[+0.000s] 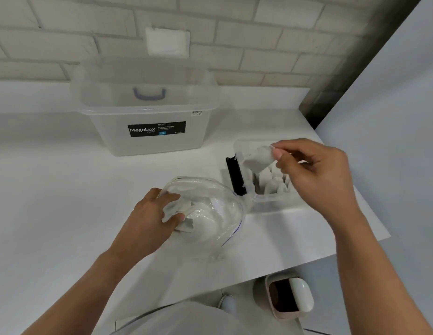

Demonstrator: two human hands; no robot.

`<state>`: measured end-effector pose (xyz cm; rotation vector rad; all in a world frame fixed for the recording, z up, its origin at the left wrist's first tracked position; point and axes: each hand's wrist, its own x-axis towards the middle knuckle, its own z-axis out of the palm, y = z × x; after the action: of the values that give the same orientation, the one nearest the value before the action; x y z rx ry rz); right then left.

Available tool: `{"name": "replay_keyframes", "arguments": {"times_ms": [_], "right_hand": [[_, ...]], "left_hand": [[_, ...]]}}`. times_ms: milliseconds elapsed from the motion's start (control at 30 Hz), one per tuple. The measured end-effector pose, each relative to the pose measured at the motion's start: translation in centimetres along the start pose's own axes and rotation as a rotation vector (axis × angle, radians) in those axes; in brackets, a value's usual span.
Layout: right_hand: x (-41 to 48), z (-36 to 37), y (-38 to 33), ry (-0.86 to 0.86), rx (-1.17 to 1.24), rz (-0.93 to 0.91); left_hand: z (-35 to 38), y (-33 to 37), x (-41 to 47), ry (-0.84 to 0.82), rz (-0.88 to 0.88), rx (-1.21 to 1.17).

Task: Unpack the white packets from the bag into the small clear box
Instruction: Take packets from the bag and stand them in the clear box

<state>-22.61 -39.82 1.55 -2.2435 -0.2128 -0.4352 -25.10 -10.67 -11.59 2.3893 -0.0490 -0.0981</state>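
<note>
Head view. The person's right hand (pixel 314 172) is pinching one white packet (pixel 259 158) between thumb and fingertips and is holding it just above the small clear box (pixel 271 199), which is sitting at the right end of the white bench (pixel 65 189). The other fingers of this hand are curling loosely. Inside the box, a row of upright packets (pixel 274 182) is showing below the lifted one, and a black panel (pixel 236 175) is standing against the box's left side.

The left hand (pixel 157 213) is gripping the near edge of the clear plastic bag (pixel 225 201), with thumb and fingers curling round the film at its mouth. The bag is lying on the bench just left of the box, and its far edge is touching the box's front left corner. More white packets (pixel 203 220) are lying loose inside the bag, blurred behind the film.

Farther back, a large clear storage box (pixel 147 117) with a black label and a blue handle is standing near the brick wall (pixel 259 44). A white wall plate (pixel 167 42) is showing above it. On the floor below the bench edge, a small bin (pixel 288 296) with a swing lid is standing.
</note>
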Motion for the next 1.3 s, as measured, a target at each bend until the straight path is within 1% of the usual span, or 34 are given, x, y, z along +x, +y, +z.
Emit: {"name": "replay_keyframes", "arguments": {"times_ms": [67,100,167,233,300,367,433,500,667,767,833,933,1000,1067,1100,1133,1200,1233,1300], "right_hand": [[1.9,-2.3,1.9,0.057,-0.067,0.038],[2.9,-3.1,3.0,0.056,-0.13,0.049],[4.9,-4.2,5.7,-0.015,-0.267,0.089],[6.6,-4.4,8.6,-0.174,-0.375,0.164],[7.9,-4.0,11.3,-0.355,-0.45,0.203],[8.7,-2.9,13.6,-0.516,-0.508,0.194],[9.1,-1.6,15.6,-0.624,-0.546,0.181],[9.4,-0.2,17.0,-0.632,-0.579,0.192],[9.2,2.0,18.3,-0.536,-0.779,0.182],[8.9,2.1,18.5,-0.503,-0.827,0.173],[8.6,1.6,17.9,-0.464,-0.805,0.163],[7.9,0.4,15.0,-0.315,-0.719,0.075],[6.6,-0.1,11.1,-0.224,-0.558,0.033],[4.2,0.4,6.1,-0.185,-0.294,-0.011],[2.8,1.1,3.8,-0.201,-0.174,-0.05],[1.4,2.1,1.9,-0.254,-0.08,-0.086],[-1.1,5.2,-0.3,-0.463,0.011,-0.108],[-1.9,7.1,-0.7,-0.574,0.003,-0.11],[-2.9,11.1,0.2,-0.706,-0.116,-0.133]], "left_hand": [[0.2,0.4,0.2,0.009,-0.011,0.01],[0.3,0.5,0.3,0.018,-0.013,0.015],[0.5,0.9,0.4,0.044,-0.01,0.032],[0.6,1.2,0.4,0.063,-0.016,0.05],[0.7,1.5,0.4,0.078,-0.03,0.062],[0.8,1.7,0.3,0.088,-0.044,0.069],[0.9,2.0,0.3,0.095,-0.063,0.075],[1.0,2.2,0.2,0.102,-0.086,0.073],[1.2,2.6,-0.2,0.127,-0.119,0.074],[1.2,2.7,-0.6,0.139,-0.116,0.077],[1.2,2.6,-0.6,0.132,-0.107,0.087],[0.9,2.5,-0.6,0.116,-0.091,0.085],[0.8,2.5,-0.6,0.109,-0.084,0.084],[0.7,2.4,-0.6,0.096,-0.084,0.079],[0.6,2.3,-0.7,0.082,-0.084,0.076],[0.6,2.2,-0.7,0.064,-0.082,0.074],[0.6,2.1,-0.8,0.023,-0.06,0.077],[0.6,2.0,-0.9,0.004,-0.052,0.077],[0.7,2.0,-1.0,-0.023,-0.042,0.071]]}}
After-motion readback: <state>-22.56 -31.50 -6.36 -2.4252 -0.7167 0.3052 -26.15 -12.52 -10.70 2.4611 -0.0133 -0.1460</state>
